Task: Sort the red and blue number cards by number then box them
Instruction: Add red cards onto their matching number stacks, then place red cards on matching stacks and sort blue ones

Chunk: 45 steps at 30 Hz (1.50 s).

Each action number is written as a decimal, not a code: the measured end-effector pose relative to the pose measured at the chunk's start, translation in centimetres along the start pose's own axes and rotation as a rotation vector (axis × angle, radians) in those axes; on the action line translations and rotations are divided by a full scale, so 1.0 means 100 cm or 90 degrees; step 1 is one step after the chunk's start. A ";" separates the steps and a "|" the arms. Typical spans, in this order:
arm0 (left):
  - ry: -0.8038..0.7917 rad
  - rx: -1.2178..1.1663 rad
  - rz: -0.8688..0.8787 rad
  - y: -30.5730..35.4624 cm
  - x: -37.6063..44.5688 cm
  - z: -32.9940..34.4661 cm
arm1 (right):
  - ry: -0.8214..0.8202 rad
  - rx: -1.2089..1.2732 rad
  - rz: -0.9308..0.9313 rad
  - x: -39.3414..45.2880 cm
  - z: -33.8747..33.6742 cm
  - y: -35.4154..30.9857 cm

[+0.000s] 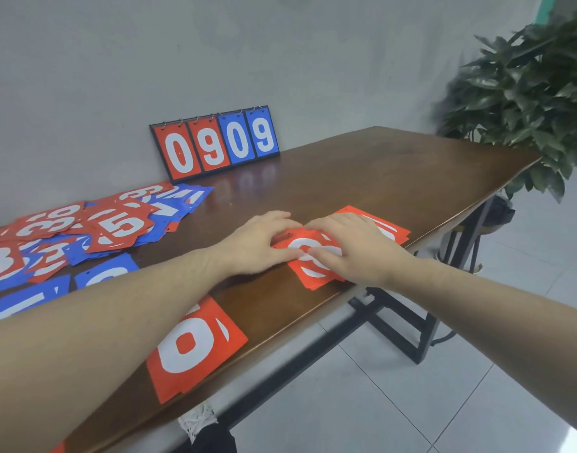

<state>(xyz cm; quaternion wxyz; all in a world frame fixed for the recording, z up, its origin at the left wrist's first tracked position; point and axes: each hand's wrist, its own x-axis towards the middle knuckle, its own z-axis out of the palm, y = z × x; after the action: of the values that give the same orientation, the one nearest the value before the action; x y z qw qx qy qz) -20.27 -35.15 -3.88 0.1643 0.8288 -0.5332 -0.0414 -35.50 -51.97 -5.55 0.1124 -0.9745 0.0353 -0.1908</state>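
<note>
A small stack of red cards (313, 256) with white numbers lay near the table (362, 178) edge. Both hands lay flat on it, fingers mostly straight, pressing not gripping: the left hand (257, 243) on its left side, the right hand (355, 250) on top. More red and blue cards (84, 237) lay messy to the left.

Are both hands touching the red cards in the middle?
Touching. The head view shows the left hand and right hand lying flat on the small red card pile, fingers covering its top.
</note>
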 end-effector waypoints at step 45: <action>0.306 0.019 -0.447 -0.320 -0.279 -0.121 | -0.236 0.041 -0.069 0.279 0.150 -0.213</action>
<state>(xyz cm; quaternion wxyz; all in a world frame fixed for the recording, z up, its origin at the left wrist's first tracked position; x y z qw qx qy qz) -1.41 4.70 -5.56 0.2480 0.9484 -0.1656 0.1075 -3.47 -31.30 -4.00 0.1380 -0.9893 -0.0447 -0.0150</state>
